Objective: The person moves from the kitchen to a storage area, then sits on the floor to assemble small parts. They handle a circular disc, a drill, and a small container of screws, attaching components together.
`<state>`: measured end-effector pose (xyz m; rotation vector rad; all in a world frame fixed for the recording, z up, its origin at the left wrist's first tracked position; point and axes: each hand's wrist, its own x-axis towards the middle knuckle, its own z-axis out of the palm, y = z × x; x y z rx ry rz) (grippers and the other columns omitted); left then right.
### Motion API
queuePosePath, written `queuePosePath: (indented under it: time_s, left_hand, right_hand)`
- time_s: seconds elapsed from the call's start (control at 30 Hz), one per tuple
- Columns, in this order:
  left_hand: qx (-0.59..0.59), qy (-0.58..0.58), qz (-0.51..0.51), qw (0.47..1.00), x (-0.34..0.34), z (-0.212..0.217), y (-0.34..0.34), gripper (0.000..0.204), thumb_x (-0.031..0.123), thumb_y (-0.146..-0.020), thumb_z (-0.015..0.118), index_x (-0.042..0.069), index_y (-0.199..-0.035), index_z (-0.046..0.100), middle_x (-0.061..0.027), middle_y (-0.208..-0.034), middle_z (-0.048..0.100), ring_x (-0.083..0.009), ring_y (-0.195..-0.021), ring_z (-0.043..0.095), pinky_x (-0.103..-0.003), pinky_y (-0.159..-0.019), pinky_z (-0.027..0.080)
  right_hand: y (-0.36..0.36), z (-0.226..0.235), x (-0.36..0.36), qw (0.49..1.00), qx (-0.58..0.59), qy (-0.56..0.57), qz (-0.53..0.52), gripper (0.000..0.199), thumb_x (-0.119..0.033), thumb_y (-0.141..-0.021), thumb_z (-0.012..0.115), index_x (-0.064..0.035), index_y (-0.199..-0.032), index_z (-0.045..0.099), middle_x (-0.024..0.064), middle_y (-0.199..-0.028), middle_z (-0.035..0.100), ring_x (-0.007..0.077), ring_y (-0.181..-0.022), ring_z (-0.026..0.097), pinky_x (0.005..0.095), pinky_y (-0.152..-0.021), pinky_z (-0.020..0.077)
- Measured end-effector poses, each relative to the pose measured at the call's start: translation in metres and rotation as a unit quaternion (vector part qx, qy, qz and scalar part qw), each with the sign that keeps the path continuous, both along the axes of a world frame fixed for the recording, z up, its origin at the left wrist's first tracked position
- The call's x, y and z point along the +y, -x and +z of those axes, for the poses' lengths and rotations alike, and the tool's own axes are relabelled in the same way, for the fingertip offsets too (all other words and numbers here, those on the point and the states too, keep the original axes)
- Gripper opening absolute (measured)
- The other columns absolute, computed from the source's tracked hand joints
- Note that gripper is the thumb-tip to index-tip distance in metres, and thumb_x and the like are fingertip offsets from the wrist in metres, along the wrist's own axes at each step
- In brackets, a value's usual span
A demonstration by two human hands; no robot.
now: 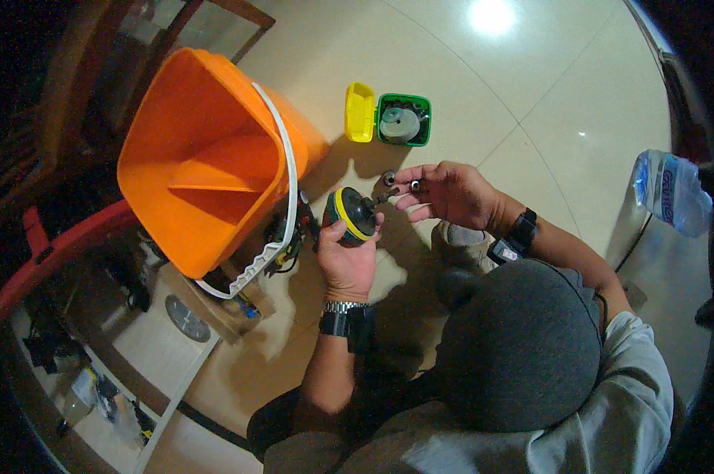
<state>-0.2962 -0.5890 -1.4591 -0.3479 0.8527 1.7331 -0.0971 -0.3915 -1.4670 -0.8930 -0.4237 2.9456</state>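
Note:
My left hand [349, 257] grips a round black pad [355, 215] with a yellow band round its edge and a dark green face. A short metal shaft [384, 196] sticks out of the pad toward my right hand. My right hand [456, 193] is palm up beside that shaft, its fingers partly bent. One small metal nut-like piece [388, 178] is at its fingertips, and another small metal piece [415, 186] sits between the fingers. Whether the fingers also touch the shaft is unclear.
A tall orange bucket [203, 158] with a white handle stands at the left. Beyond my hands lies an open yellow-and-green box [404, 98] with a pale disc inside. A clear plastic bottle [673, 193] is at the right. A dark grey cap [523, 347] blocks the lower right.

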Motion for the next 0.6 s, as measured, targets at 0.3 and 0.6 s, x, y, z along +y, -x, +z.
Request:
queuePosePath:
  time_s: [0.3, 0.6]
  left_hand:
    - [-0.01, -0.001, 0.009, 1.0, -0.002, -0.004, 0.001, 0.068, 0.024, -0.1, 0.072, 0.01, -0.165, 0.059, -0.0177, -0.151, 0.069, -0.034, -0.142, 0.065, -0.06, -0.12, 0.054]
    - [-0.028, 0.0, 0.008, 1.0, -0.004, -0.012, 0.002, 0.066, 0.026, -0.1, 0.074, 0.01, -0.163, 0.061, -0.0175, -0.148, 0.071, -0.0348, -0.137, 0.067, -0.058, -0.117, 0.056]
  right_hand:
    - [0.005, 0.002, -0.005, 0.994, -0.041, -0.083, 0.052, 0.042, -0.009, -0.12, 0.064, -0.0023, -0.161, 0.063, 0.0128, -0.148, 0.078, 0.0256, -0.134, 0.078, 0.0433, -0.113, 0.0649]
    - [0.005, 0.003, -0.007, 0.969, -0.108, -0.207, 0.083, 0.036, -0.012, -0.117, 0.074, -0.0014, -0.151, 0.068, 0.0078, -0.123, 0.085, 0.0186, -0.104, 0.084, 0.0351, -0.09, 0.0702]
